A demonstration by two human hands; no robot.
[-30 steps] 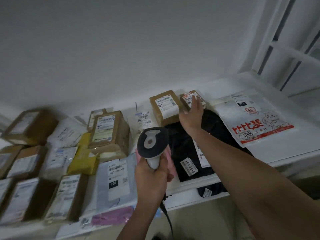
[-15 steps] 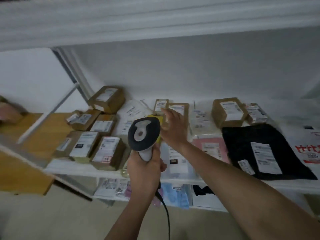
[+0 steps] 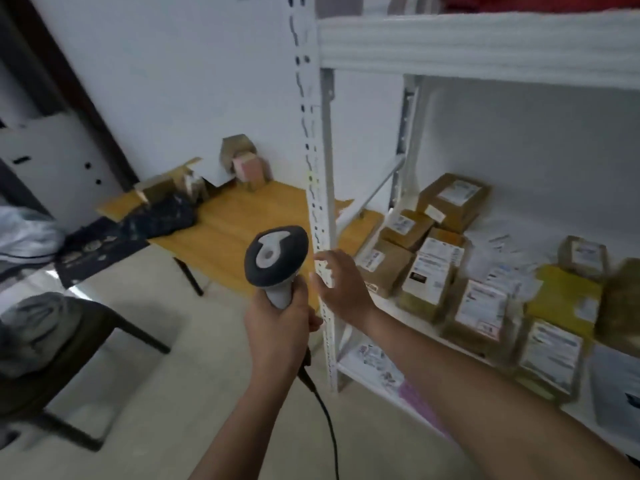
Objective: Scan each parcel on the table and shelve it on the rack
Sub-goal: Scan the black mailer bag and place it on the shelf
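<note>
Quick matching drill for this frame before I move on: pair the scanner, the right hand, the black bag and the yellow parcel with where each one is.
Things:
1. scanner
2. right hand
3. black bag
4. yellow parcel

Places:
A. lying on the wooden table
B. on the rack shelf among brown boxes
C. gripped in the left hand
D. empty, in front of the rack's upright post

Pairs: 1-C, 2-D, 3-A, 4-B

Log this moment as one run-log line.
left hand: grips scanner | right hand: open, empty, beside rack post | table: parcels waiting
</note>
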